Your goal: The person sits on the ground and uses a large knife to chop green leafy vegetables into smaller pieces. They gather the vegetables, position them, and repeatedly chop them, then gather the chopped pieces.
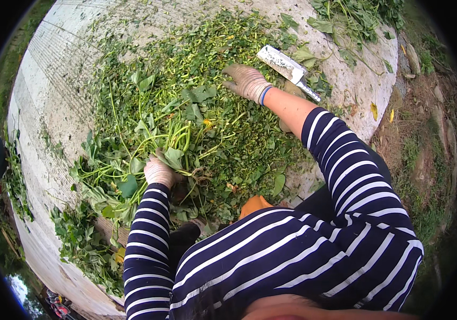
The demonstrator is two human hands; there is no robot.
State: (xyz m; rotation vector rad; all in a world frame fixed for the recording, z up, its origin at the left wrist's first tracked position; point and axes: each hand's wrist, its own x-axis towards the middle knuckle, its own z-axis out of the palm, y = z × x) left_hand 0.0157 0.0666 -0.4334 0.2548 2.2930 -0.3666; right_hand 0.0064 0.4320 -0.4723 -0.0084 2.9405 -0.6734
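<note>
My left hand [159, 171], in a pale work glove, is closed around a bundle of leafy green vine stems [178, 138] at centre left. Some stem ends and roots hang out to its right. My right hand [246, 82], gloved with a blue cuff edge, reaches over a wide heap of chopped stems and leaves [212, 52]; its fingers are apart and hold nothing that shows. Just beyond it lies a broad-bladed cleaver [282, 64] with bits of green stuck to the blade, its metal handle towards the lower right.
Uncut vines [356, 20] lie at the upper right, and more leafy vines [84, 240] at the lower left beside a piece of wood [112, 232]. The pale concrete slab [48, 100] ends at a bank of soil and grass [424, 160] on the right.
</note>
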